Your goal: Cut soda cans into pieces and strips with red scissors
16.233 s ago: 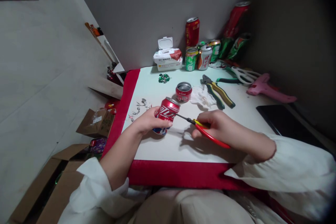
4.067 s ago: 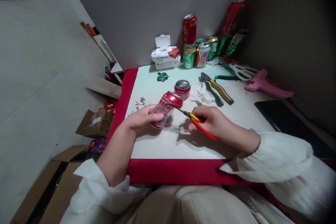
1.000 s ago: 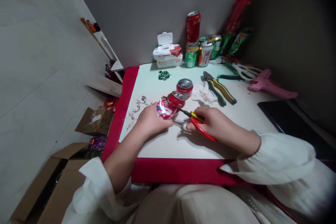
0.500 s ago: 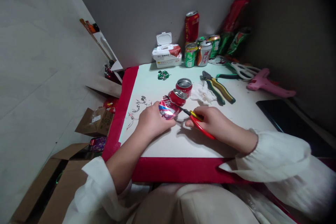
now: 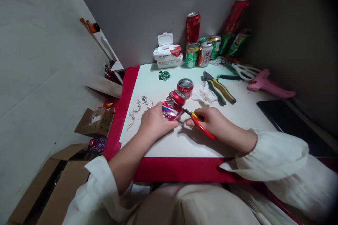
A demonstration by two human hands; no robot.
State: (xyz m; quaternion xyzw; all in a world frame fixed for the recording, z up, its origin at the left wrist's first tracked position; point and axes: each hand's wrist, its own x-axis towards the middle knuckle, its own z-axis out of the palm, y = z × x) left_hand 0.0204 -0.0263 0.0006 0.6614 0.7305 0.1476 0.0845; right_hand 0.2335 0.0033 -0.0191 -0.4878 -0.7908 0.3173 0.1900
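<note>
My left hand (image 5: 154, 121) is wrapped around a red soda can (image 5: 173, 107), which is tilted and partly cut. In my right hand (image 5: 208, 121) are small scissors (image 5: 203, 128) with red and yellow handles and dark blades. The blade tips touch the right side of the can, and how far they reach into the metal is hidden. Right behind it stands a short red cut can piece (image 5: 185, 88) with an open top. A crumpled white tissue (image 5: 204, 94) lies to its right. Thin metal scraps (image 5: 138, 107) are scattered left of my left hand.
Pliers (image 5: 219, 88), white-handled scissors (image 5: 245, 72), a pink glue gun (image 5: 270, 84) and a black tablet-like slab (image 5: 290, 124) lie on the right. Green can pieces (image 5: 164, 75), a wipes pack (image 5: 168, 56) and several cans (image 5: 192, 56) are at the back. Cardboard boxes (image 5: 93, 121) stand left, below the table.
The held can has turned in my left hand, its top tipping away and its printed side showing more. The scissors stay against its right side, nearly in place.
</note>
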